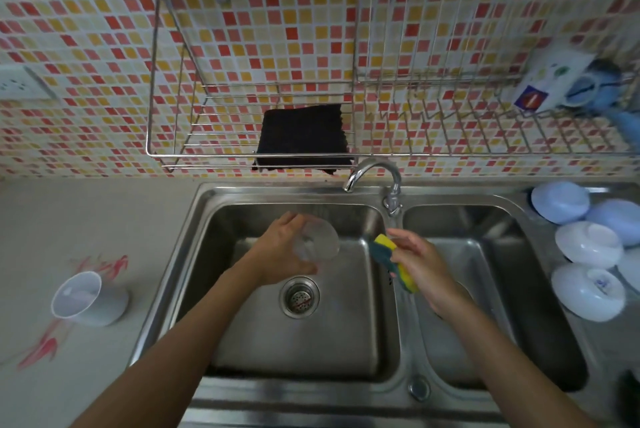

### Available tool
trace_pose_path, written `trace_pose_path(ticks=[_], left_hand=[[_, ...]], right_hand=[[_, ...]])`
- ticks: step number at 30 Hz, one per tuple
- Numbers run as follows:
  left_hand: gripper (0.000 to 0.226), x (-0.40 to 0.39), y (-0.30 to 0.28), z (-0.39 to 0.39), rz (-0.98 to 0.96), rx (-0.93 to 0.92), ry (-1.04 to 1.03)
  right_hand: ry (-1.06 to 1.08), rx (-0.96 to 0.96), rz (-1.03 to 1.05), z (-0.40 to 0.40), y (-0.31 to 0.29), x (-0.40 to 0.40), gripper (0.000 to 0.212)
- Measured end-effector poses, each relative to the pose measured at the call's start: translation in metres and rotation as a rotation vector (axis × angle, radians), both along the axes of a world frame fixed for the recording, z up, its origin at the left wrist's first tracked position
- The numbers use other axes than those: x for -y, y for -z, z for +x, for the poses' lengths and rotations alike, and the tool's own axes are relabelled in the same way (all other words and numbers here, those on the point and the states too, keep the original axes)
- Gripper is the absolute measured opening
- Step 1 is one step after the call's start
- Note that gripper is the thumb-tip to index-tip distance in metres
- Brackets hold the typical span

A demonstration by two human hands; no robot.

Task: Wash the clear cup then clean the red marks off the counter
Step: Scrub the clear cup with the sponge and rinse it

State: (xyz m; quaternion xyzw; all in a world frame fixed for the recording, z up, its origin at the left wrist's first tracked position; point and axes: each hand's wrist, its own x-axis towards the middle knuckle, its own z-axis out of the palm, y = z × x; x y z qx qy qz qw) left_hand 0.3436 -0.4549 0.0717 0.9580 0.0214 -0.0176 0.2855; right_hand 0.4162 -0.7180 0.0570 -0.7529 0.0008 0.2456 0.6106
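My left hand grips the clear cup over the left sink basin, its mouth turned to the right. My right hand holds a yellow and green sponge just right of the cup, over the divider between the basins; sponge and cup are apart. Red marks streak the grey counter left of the sink, and more red marks lie nearer the front edge.
A white cup stands on the counter among the red marks. The faucet arches over the basins. Several upturned bowls sit right of the sink. A wire rack on the tiled wall holds a dark cloth.
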Motion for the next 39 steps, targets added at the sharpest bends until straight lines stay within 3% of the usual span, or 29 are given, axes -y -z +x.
trace_pose_path(ticks=[8,15,28,39], left_hand=[[0.090,0.009,0.001,0.015,-0.018,-0.035,-0.010],[0.093,0.015,-0.002,0.027,-0.043,-0.043,-0.045],[0.093,0.020,-0.006,0.037,-0.081,-0.037,-0.087],[0.094,0.023,-0.010,0.041,-0.067,-0.020,-0.068]], right_hand=[[0.070,0.073,-0.130,0.016,0.003,0.006,0.040],[-0.057,0.142,-0.235,0.038,0.001,0.000,0.074],[-0.061,0.148,-0.249,0.059,0.013,-0.012,0.074],[-0.185,0.198,-0.334,0.071,0.021,-0.019,0.078]])
